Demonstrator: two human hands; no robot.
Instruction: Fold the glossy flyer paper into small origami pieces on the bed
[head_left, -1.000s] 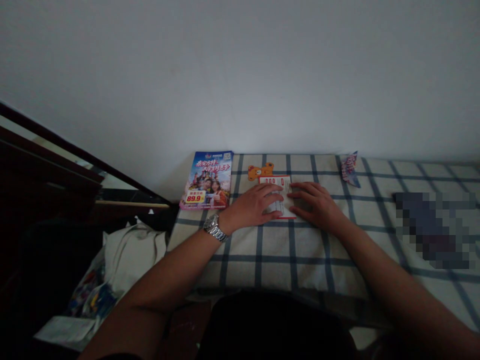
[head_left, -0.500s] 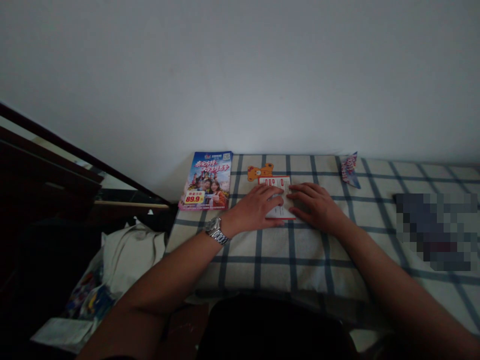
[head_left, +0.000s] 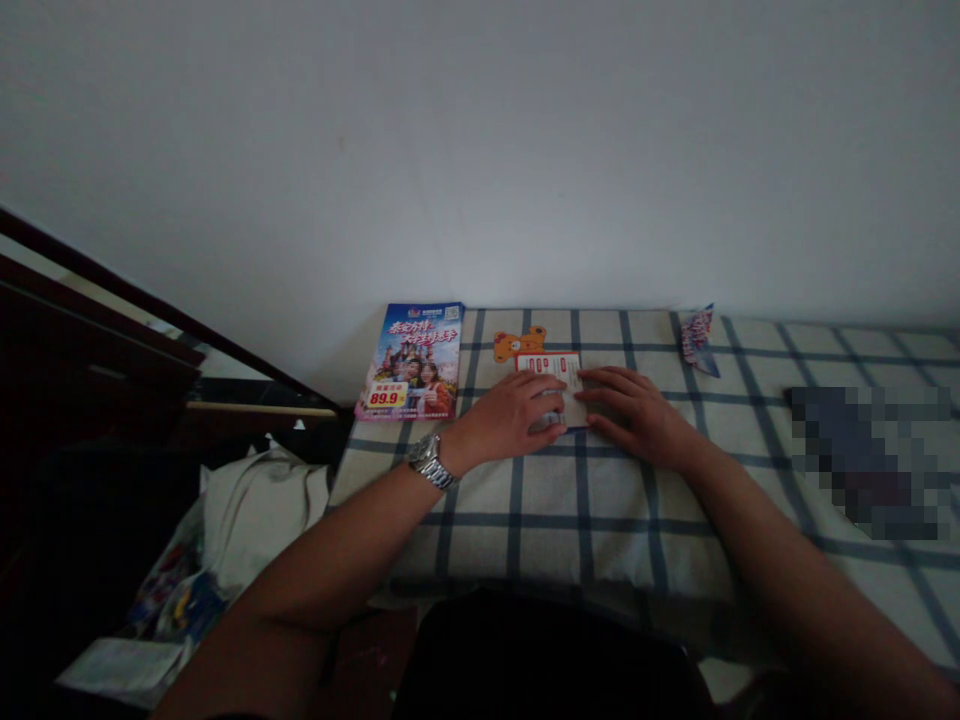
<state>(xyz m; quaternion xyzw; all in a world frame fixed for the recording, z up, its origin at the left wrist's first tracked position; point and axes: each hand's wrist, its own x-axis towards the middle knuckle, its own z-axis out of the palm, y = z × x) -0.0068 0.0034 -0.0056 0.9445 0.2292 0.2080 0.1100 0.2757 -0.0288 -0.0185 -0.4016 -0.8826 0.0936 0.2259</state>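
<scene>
A small white leaflet (head_left: 571, 399) with red print and a red far edge lies on the checked cloth, partly covered by my fingers. My left hand (head_left: 523, 408), with a metal watch at its wrist, holds the left part; its fingers reach over the top and its thumb is at the near edge. From the other side my right hand (head_left: 637, 410) holds the right edge, fingers on top and thumb near the lower corner. A thin blue strip shows along the near edge. What lies beneath my fingers is hidden.
To the left lies a stack of colourful flyers (head_left: 414, 362). An orange bear figure (head_left: 517, 345) sits behind the leaflet. A folded printed paper (head_left: 698, 342) stands at right against the wall, and a blurred dark object (head_left: 862, 460) lies farther right. White bags (head_left: 259, 505) are at lower left.
The leaflet's near edge has come up slightly, away from me, and now shows blue where it was red. Both thumbs have shifted a little along that edge.
</scene>
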